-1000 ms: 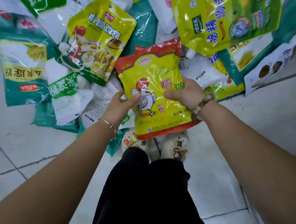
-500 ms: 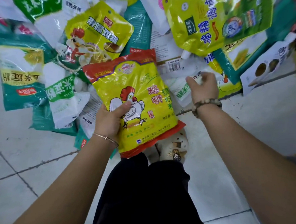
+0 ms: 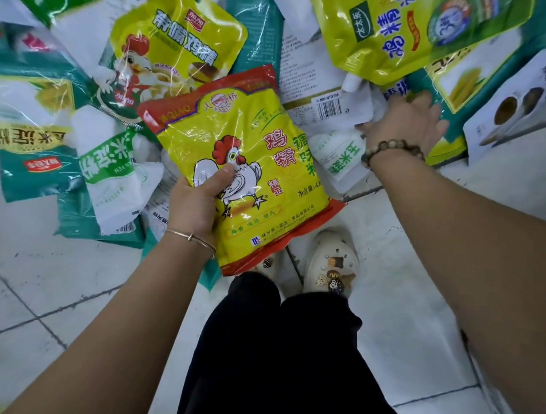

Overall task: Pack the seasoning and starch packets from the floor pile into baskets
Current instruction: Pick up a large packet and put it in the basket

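My left hand (image 3: 198, 202) grips a yellow and red chicken-powder packet (image 3: 253, 148) with a rooster on it, thumb on its front, holding it above the floor pile. My right hand (image 3: 408, 122) reaches into the pile to the right, fingers spread over a white starch packet (image 3: 335, 156) and the packets beneath; whether it holds one is unclear. Another yellow chicken packet (image 3: 176, 41) lies behind the held one. A large yellow-green packet (image 3: 404, 32) lies at the top right. No basket is in view.
Green and white starch packets (image 3: 33, 137) (image 3: 113, 178) cover the floor on the left. A white box with round windows (image 3: 521, 103) stands at the right. My legs and white clogs (image 3: 332, 261) are below the pile, on pale floor tiles (image 3: 37, 272).
My right hand has let go of the rooster packet and reached right into the pile. My left hand alone now holds the packet, shifted left and tilted.
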### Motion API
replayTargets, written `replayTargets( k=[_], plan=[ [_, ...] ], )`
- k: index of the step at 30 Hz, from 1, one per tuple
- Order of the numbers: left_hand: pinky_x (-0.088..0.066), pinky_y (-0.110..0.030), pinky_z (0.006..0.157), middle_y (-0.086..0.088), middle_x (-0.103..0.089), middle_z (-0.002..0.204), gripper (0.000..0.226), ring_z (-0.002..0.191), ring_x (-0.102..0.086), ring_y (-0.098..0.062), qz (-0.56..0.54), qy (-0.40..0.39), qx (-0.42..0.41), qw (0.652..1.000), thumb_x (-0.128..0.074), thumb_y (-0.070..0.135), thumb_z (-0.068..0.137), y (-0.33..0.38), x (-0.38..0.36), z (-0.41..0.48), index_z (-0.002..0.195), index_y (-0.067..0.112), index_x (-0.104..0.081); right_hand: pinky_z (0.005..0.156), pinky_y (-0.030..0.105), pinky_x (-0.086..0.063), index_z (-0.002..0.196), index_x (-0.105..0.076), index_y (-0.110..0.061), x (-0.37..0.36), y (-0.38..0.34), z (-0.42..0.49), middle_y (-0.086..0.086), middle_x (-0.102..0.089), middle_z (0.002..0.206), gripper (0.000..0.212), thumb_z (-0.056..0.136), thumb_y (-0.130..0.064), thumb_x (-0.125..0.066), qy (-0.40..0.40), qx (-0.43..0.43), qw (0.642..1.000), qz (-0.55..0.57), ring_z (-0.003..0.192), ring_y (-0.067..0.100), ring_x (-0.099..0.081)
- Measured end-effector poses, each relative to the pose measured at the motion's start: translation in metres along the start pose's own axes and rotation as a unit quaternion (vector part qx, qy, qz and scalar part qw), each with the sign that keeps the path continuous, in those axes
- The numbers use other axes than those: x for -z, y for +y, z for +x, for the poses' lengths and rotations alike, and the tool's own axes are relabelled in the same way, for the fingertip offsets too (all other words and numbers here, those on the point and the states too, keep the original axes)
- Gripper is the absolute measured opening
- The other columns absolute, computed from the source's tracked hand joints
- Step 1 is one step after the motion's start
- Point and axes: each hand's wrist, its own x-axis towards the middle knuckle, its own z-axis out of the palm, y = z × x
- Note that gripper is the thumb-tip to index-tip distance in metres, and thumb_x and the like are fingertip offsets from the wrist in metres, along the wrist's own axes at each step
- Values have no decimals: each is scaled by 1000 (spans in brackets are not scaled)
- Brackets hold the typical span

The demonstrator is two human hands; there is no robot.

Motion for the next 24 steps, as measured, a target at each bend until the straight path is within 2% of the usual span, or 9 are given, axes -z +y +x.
replayTargets(
  k=[3, 5, 7, 10, 12, 13, 17, 21, 24],
  plan=[
    [-52, -56, 86, -12, -69, 110, 71, 99, -67, -32, 18, 3, -13, 1000, -85, 22, 51, 2, -2, 0, 117, 10, -61, 88, 38, -33, 89, -64, -8, -1, 5, -4, 14, -53, 114, 23, 89, -30, -58, -11, 86, 996, 18, 110, 31, -44],
    [-51, -56, 87, -12, -70, 109, 69, 98, -67, -32, 24, 1, -14, 1000, -85, 23, 50, 4, -3, -3, 114, 11, -62, 61, 32, -31, 64, -42, -8, -3, 10, -11, 10, -48, 76, 28, 89, -15, -52, -79, 92, 987, 105, 82, 27, -47],
    [-50, -56, 89, -12, -69, 110, 74, 100, -67, -32, 27, -1, -13, 1000, -87, 26, 48, 7, -3, -8, 116, 11, -62, 50, 31, -19, 60, -27, -12, -2, 18, -21, 5, -33, 61, 35, 84, -7, -52, -126, 38, 977, 169, 62, 24, -37],
    [-51, -56, 87, -14, -68, 111, 55, 99, -67, -32, 42, -19, -11, 999, -83, 17, 60, 12, -5, -21, 110, 15, -62, 64, 28, -38, 81, -51, -13, 5, 32, -38, 9, -55, 82, 9, 83, -5, -55, -173, -68, 951, 246, 74, 25, -51],
    [-52, -55, 87, -13, -68, 109, 33, 96, -67, -31, 56, -15, -16, 998, -76, 5, 73, 12, -6, -30, 96, 22, -58, 76, 27, -43, 110, -59, -9, 10, 43, -47, 12, -62, 110, 23, 88, -4, -52, -221, -99, 940, 240, 99, 28, -57],
    [-52, -52, 86, -12, -69, 106, 31, 94, -67, -30, 62, -16, -19, 998, -72, 2, 77, 12, -6, -34, 91, 24, -56, 77, 29, -43, 110, -60, -6, 12, 49, -48, 14, -61, 115, 21, 91, -5, -50, -239, -100, 940, 223, 102, 29, -57],
    [-56, -47, 77, -12, -70, 104, 35, 89, -69, -29, 92, -39, -19, 995, -75, 4, 73, 14, -6, -47, 103, 16, -61, 60, 26, -35, 70, -48, -8, 20, 74, -63, 11, -53, 80, 25, 94, -5, -43, -211, -146, 943, 212, 81, 24, -47],
    [-55, -48, 79, -11, -71, 102, 47, 92, -69, -30, 129, -63, -24, 989, -80, 12, 62, 17, -10, -64, 106, 15, -62, 60, 23, -39, 74, -53, -5, 37, 104, -89, 9, -54, 80, 18, 88, -1, -43, -119, -248, 901, 335, 81, 26, -52],
    [-52, -55, 86, -12, -68, 111, 78, 99, -67, -32, 173, -95, -34, 980, -90, 26, 46, 21, -17, -84, 117, 13, -59, 43, -1, -28, 83, -56, 1, 69, 123, -113, 1, -52, 84, 19, 92, 1, -39, -81, -300, 863, 399, 88, 17, -51]
  ],
)
